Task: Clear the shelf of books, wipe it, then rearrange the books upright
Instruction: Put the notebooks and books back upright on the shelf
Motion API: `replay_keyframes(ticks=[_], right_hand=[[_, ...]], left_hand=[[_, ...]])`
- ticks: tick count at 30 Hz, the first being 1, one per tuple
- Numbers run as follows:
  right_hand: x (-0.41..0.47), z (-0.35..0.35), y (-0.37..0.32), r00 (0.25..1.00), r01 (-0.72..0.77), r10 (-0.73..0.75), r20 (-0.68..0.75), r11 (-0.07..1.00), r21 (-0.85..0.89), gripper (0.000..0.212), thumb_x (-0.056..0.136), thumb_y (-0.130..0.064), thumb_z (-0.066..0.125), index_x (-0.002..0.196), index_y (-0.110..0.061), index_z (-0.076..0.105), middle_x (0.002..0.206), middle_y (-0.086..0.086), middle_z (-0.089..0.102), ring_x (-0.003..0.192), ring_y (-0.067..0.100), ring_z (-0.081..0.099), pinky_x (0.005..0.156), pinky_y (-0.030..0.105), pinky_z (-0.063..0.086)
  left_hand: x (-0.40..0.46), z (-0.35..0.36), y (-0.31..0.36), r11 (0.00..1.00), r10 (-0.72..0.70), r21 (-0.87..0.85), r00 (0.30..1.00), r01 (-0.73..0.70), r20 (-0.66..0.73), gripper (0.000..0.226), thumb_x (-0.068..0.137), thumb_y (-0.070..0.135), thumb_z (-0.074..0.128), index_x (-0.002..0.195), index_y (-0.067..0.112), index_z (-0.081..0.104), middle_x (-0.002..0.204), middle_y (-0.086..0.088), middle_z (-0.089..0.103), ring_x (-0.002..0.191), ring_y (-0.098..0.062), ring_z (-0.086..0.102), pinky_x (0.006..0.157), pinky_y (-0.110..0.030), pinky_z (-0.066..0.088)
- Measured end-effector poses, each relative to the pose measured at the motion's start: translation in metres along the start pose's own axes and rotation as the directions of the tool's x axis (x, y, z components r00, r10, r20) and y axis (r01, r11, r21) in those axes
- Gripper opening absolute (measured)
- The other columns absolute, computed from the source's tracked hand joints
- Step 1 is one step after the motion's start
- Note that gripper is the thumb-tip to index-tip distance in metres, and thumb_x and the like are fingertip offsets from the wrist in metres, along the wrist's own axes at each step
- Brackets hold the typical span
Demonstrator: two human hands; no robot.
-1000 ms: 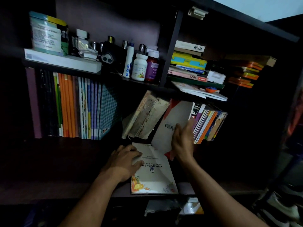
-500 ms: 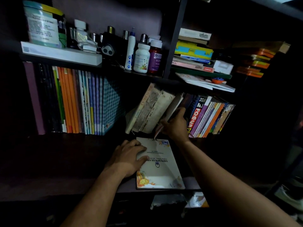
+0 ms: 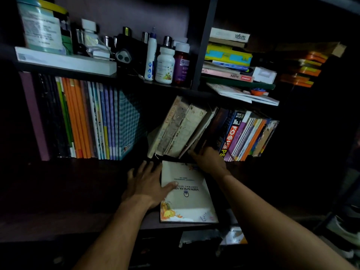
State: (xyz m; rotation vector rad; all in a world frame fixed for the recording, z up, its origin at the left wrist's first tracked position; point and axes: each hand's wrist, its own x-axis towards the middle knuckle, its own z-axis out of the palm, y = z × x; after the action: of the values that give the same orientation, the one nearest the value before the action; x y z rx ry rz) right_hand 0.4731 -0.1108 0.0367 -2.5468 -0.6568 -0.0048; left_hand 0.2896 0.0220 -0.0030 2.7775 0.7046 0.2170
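The view looked down and forward at a dark shelf (image 3: 64, 184) with books on it. One booklet (image 3: 187, 193) lay flat on the shelf board near the front edge, cover up, its long axis running from six o'clock to twelve o'clock – front edge to back.

The left hand (image 3: 148, 186) rested at the booklet's nine o'clock side. Its fingers lay spread and fairly straight on the board, and its thumb pressed onto the cover; it clasped nothing.

Directly at twelve o'clock from the booklet stood a group of worn old books (image 3: 181, 127), leaning with their tops tipped toward one o'clock. The right hand (image 3: 209, 159) was at their lower right corner, fingers curled against the bottom of a dark book (image 3: 216, 129) in the gap between the worn group and a row of bright paperbacks (image 3: 247, 137) at two o'clock. Whether it truly gripped that dark book or only pushed it, the dim light did not let me tell.

Far off at ten o'clock stood a neat upright row of thin notebooks (image 3: 87, 119).

By my judgement the left hand was the nearer one to the flat booklet – already touching it – so standing it upright would mean swinging its long axis up toward the leaning books behind it.
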Motion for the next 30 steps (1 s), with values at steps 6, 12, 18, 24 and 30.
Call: replay_keyframes(ticks=[6, 12, 18, 24, 30], right_hand=[[-0.031, 0.004, 0.014, 0.977, -0.093, 0.132, 0.166, 0.970, -0.224, 0.102, 0.072, -0.082, 0.061, 0.140, -0.009, 0.044, 0.141, 0.015, 0.053, 0.127, 0.035, 0.054, 0.102, 0.042, 0.048], [-0.044, -0.004, 0.003, 0.971, -0.178, 0.090, 0.220, 0.890, 0.420, 0.037, 0.087, -0.032, 0.076, 0.115, -0.012, 0.062, 0.112, 0.010, 0.071, 0.088, 0.020, 0.070, 0.081, 0.038, 0.061], [-0.077, -0.028, -0.034, 0.936, 0.306, -0.020, -0.351, 0.539, 0.785, 0.020, 0.099, -0.030, 0.062, 0.107, -0.020, 0.047, 0.102, 0.007, 0.069, 0.089, 0.025, 0.072, 0.077, 0.050, 0.061], [-0.098, -0.011, -0.033, 0.919, 0.362, -0.022, -0.394, 0.446, 0.819, 0.031, 0.092, -0.049, 0.066, 0.117, -0.034, 0.054, 0.108, -0.004, 0.072, 0.102, 0.016, 0.071, 0.083, 0.037, 0.060], [-0.116, 0.029, -0.015, 0.935, 0.345, -0.324, -0.142, 0.749, 0.565, 0.022, 0.096, -0.027, 0.065, 0.117, -0.021, 0.067, 0.116, -0.016, 0.071, 0.109, -0.002, 0.066, 0.097, 0.032, 0.055]], left_hand=[[0.004, 0.002, -0.001, 0.999, 0.049, 0.011, 0.996, -0.050, 0.069, 0.088, 0.087, 0.085, 0.029, 0.160, 0.036, 0.015, 0.168, 0.015, 0.010, 0.155, -0.018, 0.001, 0.123, -0.052, -0.003], [-0.003, -0.004, 0.001, 0.995, 0.078, -0.060, 0.994, -0.074, 0.077, 0.088, 0.090, 0.079, 0.036, 0.159, 0.042, -0.003, 0.167, 0.015, 0.015, 0.155, -0.014, 0.007, 0.123, -0.051, -0.004], [-0.007, -0.016, 0.001, 0.927, -0.013, -0.375, 1.000, 0.008, -0.012, 0.073, 0.094, 0.073, 0.030, 0.157, 0.042, 0.014, 0.158, 0.003, 0.041, 0.146, -0.025, 0.034, 0.123, -0.042, 0.015], [-0.001, -0.009, -0.021, 0.746, -0.048, -0.665, 0.990, -0.050, -0.130, 0.011, 0.104, 0.032, 0.049, 0.110, 0.026, 0.057, 0.109, 0.002, 0.069, 0.102, -0.021, 0.065, 0.082, -0.031, 0.049], [0.008, -0.007, -0.028, 0.657, -0.091, -0.747, 0.974, -0.099, -0.209, 0.025, 0.107, 0.030, 0.045, 0.128, 0.036, 0.055, 0.127, 0.009, 0.060, 0.117, -0.018, 0.058, 0.093, -0.033, 0.046]])
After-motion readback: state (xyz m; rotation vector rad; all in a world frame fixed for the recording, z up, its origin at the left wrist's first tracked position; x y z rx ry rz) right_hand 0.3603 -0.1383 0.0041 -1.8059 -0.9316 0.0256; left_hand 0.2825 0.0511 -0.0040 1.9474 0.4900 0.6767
